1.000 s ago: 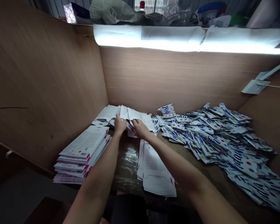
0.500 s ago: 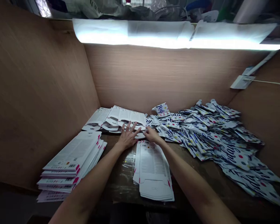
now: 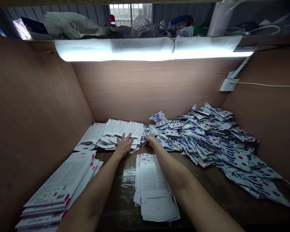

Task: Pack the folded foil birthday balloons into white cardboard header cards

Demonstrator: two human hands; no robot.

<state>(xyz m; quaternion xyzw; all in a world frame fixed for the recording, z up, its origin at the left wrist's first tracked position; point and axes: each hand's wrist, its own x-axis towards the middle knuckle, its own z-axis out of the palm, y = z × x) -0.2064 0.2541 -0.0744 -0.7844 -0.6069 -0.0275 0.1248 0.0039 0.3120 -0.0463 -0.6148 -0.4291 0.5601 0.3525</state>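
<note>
My left hand [image 3: 123, 146] lies with spread fingers on a row of flat white cartons [image 3: 135, 129] at the back wall; their open flaps face me. To its right, my right hand [image 3: 150, 140] is closed at the left edge of a heap of white polka-dot packets [image 3: 205, 141] with blue lettering. Its curled fingers hide whatever is between them. Between my forearms lies a stack of flat printed cartons [image 3: 157, 183], flap ends toward me.
A taller stack of printed cartons [image 3: 60, 183] stands at the left wall. Wooden panels [image 3: 145, 87] enclose the table on three sides. A lit tube lamp [image 3: 140, 54] hangs under a cluttered shelf. A white socket box [image 3: 229, 85] with a cable is on the right.
My right hand has moved off the carton edge to the packets. My left hand stays on the cartons. The camera view has tilted up and turned slightly right.
</note>
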